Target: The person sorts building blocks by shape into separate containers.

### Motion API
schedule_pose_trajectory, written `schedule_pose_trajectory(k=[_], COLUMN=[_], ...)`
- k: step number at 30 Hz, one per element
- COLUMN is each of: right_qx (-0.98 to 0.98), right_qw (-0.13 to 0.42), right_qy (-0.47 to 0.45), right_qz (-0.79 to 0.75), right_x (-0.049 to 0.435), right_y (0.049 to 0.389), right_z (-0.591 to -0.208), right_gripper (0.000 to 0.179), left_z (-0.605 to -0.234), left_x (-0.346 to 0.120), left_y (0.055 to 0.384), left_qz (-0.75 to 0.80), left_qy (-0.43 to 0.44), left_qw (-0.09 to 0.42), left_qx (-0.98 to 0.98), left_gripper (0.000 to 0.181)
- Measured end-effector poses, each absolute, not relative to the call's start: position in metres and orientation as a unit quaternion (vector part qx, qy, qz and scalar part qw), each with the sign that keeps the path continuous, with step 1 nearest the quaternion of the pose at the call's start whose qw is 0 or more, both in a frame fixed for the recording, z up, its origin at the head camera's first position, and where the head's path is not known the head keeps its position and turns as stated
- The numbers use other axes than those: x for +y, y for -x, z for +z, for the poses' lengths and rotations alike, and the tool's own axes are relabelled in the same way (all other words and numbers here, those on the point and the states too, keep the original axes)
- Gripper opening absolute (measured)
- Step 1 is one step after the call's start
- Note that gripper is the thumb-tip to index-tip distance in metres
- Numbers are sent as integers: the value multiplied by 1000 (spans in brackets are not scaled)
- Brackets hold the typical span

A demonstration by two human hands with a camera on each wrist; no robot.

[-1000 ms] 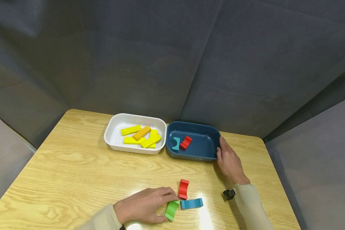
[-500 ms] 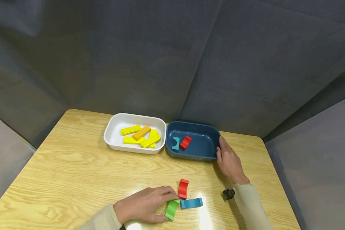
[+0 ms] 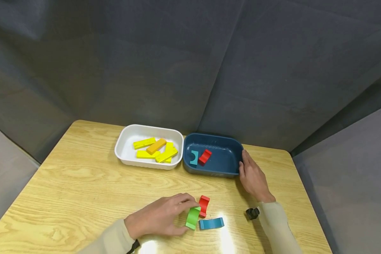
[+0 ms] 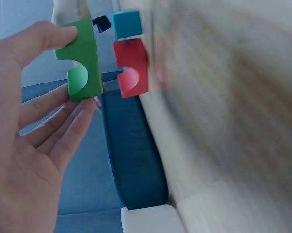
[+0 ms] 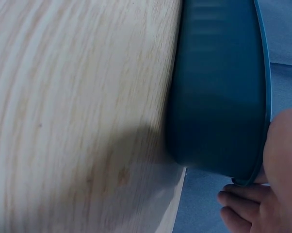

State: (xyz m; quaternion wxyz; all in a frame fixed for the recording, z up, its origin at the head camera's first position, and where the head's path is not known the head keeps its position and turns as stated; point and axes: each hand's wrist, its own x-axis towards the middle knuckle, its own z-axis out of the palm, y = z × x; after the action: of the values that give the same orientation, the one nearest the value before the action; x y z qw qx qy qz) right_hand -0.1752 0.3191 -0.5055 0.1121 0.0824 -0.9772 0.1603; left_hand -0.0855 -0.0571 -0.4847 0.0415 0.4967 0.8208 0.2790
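My left hand (image 3: 165, 216) pinches a green arch block (image 3: 193, 218) between thumb and fingers. The left wrist view shows this block (image 4: 83, 60) raised off the table. Close by, a red arch block (image 3: 204, 206) and a blue arch block (image 3: 211, 223) lie on the wood. My right hand (image 3: 254, 179) holds the right end of a dark blue bin (image 3: 220, 174), its thumb by the rim and its fingers outside the end wall in the right wrist view. Inside that bin lie a teal arch block (image 3: 194, 157) and another red arch block (image 3: 205, 157).
Left of the dark bin, almost touching it, stands a white bin (image 3: 125, 159) with several yellow blocks (image 3: 145, 143) and one orange block (image 3: 156, 146). Grey cloth (image 3: 162, 70) hangs behind the wooden table (image 3: 82, 187). A small black object (image 3: 252, 213) appears beside the right sleeve.
My left hand has lifted the green arch block and brought it slightly forward and right, near the red one. The right hand has kept its place at the bin.
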Motion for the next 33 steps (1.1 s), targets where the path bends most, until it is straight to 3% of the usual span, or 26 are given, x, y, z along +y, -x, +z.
schedule_pose_trajectory(k=[18, 33], right_qx=[-977, -977], right_qw=[116, 116], right_qy=[-81, -80], right_qz=[158, 161], right_x=[318, 318], right_y=[175, 175], right_z=[-505, -507], right_gripper=[55, 54], left_z=[-461, -452], left_x=[-45, -21], left_y=[121, 173], left_qz=[312, 312], left_qy=[-482, -444], left_qw=[-45, -51], left_qx=[817, 838], left_gripper=[66, 66])
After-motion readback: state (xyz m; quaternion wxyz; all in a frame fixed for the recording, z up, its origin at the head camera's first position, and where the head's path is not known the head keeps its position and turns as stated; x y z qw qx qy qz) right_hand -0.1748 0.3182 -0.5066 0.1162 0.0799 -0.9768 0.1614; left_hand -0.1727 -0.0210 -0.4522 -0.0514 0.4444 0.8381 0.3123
